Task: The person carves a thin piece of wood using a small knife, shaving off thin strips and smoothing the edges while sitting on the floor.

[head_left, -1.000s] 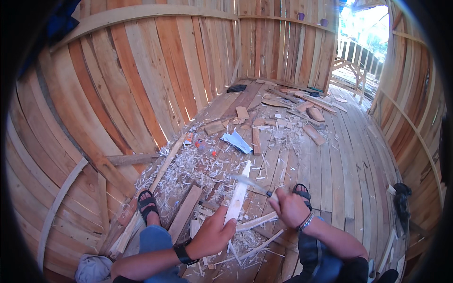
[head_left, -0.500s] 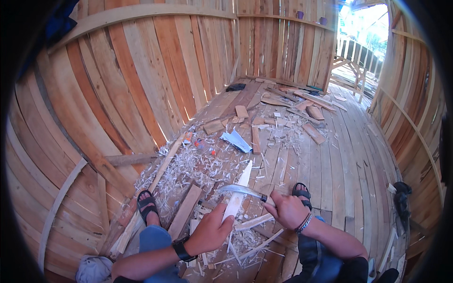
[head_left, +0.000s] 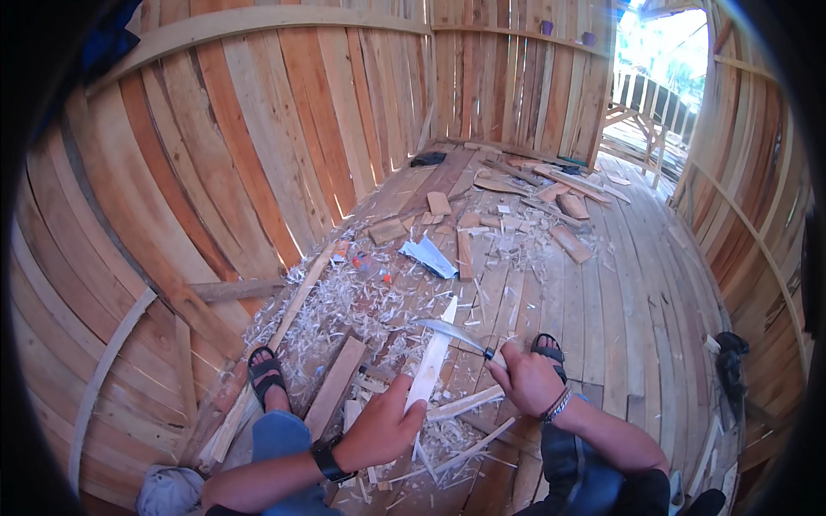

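Note:
My left hand (head_left: 387,425) is closed round the lower end of a pale flat wooden piece (head_left: 431,362), which tapers to a point and slants up and away from me. In my right hand (head_left: 527,378) is the handle of a curved knife (head_left: 456,332) with a shiny hooked blade. The blade crosses the upper part of the wooden piece from the right, its tip past the left edge; whether it touches the wood I cannot tell. Curled wood shavings (head_left: 331,301) and thin sticks lie on the floor below and ahead of my hands.
A thick plank (head_left: 335,387) lies beside my left sandalled foot (head_left: 268,376); my right foot (head_left: 548,347) is across from it. Farther off are a crumpled bluish-white sheet (head_left: 428,257) and several wood offcuts (head_left: 570,244). Board walls (head_left: 258,129) enclose the floor; a bright doorway stands far right.
The curved knife has shifted a little away from me and to the right, and its blade now tilts up toward the tip. My left hand keeps its hold on the wooden piece.

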The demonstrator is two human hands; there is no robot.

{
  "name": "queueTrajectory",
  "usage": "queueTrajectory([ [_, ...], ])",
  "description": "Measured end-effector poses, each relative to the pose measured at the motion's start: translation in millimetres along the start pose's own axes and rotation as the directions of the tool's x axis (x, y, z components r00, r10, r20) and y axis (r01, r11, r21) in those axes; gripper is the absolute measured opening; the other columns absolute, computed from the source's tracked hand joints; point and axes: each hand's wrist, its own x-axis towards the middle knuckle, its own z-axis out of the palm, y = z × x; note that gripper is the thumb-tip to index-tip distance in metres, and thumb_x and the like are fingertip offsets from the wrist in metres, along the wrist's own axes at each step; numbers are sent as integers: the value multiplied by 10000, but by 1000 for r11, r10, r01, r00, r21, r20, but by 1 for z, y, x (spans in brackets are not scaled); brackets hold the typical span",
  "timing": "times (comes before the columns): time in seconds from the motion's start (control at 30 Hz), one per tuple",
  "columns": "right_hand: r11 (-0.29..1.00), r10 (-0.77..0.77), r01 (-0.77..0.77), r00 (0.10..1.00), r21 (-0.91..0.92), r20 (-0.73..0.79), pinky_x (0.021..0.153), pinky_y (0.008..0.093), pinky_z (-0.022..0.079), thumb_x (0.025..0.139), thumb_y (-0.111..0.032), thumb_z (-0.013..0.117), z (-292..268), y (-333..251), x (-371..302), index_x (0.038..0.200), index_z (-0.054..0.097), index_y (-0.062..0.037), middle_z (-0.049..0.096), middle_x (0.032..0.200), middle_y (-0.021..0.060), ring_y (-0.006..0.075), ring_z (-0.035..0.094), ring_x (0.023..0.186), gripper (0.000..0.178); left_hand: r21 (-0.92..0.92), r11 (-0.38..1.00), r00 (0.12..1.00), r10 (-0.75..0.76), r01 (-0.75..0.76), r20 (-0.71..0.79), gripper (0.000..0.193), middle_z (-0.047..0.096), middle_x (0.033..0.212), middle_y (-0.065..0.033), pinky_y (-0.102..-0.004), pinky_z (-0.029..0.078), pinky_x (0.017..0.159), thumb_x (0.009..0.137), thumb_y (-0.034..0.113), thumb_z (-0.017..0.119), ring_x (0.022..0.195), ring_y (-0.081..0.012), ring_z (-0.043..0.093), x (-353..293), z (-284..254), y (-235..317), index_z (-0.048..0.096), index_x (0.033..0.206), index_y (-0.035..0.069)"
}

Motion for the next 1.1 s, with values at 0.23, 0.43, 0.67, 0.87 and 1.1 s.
queueTrajectory([
  [0.23, 998, 17, -17, 1000, -56, -2, 546, 511, 500, 946, -379, 516, 3, 10, 2, 925, 460, -13, 601, 628, 220, 432, 615, 600, 371, 143, 986, 997, 82, -80, -7, 257, 571, 635, -239, -490, 409, 542, 914, 151, 521, 606, -421, 595, 1, -3, 9, 412, 1050, -39],
  [0.43, 999, 19, -19, 1000, -31, 10, 544, 518, 498, 945, -379, 516, 4, 2, 2, 924, 470, -25, 602, 624, 224, 424, 619, 600, 358, 97, 995, 1000, -4, 3, 5, 239, 593, 714, -177, -415, 442, 574, 920, 162, 534, 622, -298, 609, 1, -3, 10, 455, 1066, -10],
  [0.67, 997, -38, 37, 999, -72, -11, 539, 515, 503, 951, -412, 498, 9, 16, 10, 912, 470, -7, 609, 629, 225, 420, 626, 602, 407, 59, 998, 1000, 2, -4, 28, 213, 586, 656, -170, -424, 430, 540, 923, 145, 522, 591, -309, 607, 3, 5, -2, 437, 1040, -11],
  [0.87, 997, -17, 15, 999, -79, -32, 532, 507, 506, 948, -423, 500, 13, 20, 15, 891, 477, -7, 600, 610, 229, 423, 625, 593, 421, 83, 995, 998, 62, -61, -11, 242, 556, 605, -232, -500, 402, 524, 903, 138, 523, 572, -406, 589, 1, 7, -5, 401, 1011, -42],
  [1.1, 999, 34, -33, 997, -17, 74, 590, 531, 511, 958, -420, 472, 29, 11, 6, 947, 476, -8, 618, 654, 240, 431, 632, 628, 412, 118, 993, 999, 30, -28, -17, 255, 558, 607, -241, -521, 407, 534, 896, 140, 525, 573, -436, 577, 2, 3, -6, 403, 1018, -49],
])
